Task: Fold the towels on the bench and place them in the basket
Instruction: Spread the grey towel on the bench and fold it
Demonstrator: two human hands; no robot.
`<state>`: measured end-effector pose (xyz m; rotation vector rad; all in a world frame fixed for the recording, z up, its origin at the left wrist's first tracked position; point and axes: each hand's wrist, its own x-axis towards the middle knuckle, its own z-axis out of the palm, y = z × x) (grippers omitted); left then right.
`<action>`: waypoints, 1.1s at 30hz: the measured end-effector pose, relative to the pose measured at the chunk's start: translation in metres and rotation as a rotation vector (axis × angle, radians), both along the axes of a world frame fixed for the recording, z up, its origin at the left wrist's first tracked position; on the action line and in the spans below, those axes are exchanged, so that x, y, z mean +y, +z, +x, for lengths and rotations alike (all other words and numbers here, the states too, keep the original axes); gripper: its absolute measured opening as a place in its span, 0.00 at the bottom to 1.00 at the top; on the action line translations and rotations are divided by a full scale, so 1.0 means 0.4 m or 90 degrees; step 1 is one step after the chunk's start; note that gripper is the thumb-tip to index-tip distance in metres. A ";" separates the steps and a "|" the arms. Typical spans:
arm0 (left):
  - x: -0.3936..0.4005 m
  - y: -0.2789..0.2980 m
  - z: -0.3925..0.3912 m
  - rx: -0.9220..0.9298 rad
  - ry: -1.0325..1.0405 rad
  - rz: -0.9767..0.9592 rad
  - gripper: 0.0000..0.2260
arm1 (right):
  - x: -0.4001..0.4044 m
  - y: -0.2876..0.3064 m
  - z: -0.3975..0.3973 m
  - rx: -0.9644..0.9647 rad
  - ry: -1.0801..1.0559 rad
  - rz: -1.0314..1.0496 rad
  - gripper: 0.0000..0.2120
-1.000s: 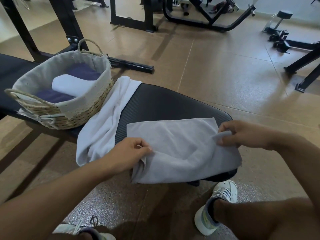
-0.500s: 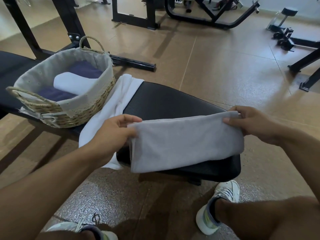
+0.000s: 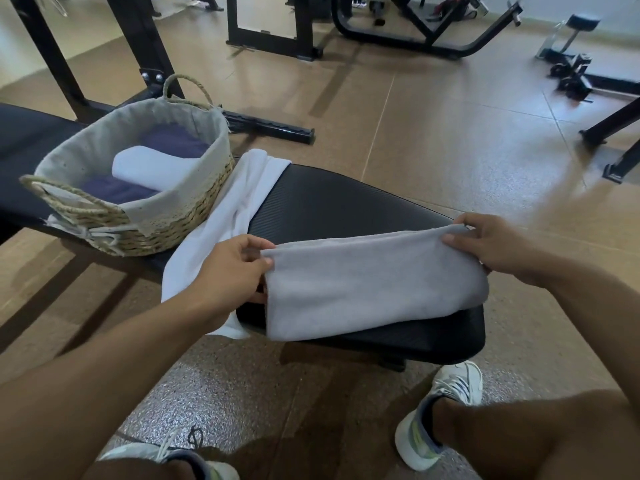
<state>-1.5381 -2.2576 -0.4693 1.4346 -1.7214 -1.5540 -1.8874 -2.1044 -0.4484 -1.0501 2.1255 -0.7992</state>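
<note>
Grey towel (image 3: pixel 374 282), white towel (image 3: pixel 242 192), black ribbed bench (image 3: pixel 339 199)

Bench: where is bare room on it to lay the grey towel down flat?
The black pad of the bench is bare between the white towel and the grey towel that both hands hold. The left end is crowded: the basket stands there, with the white towel beside it.
</note>
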 end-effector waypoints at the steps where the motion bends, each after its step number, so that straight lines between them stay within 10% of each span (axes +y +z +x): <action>1: -0.004 0.000 -0.002 -0.006 0.004 -0.024 0.06 | -0.006 -0.005 -0.002 0.008 -0.002 0.000 0.06; 15: -0.063 -0.017 -0.033 -0.185 -0.040 -0.161 0.09 | -0.098 -0.055 -0.011 0.229 -0.015 0.055 0.11; 33: -0.099 -0.007 -0.056 -0.405 -0.262 -0.281 0.15 | -0.146 -0.051 -0.007 0.223 0.063 0.212 0.22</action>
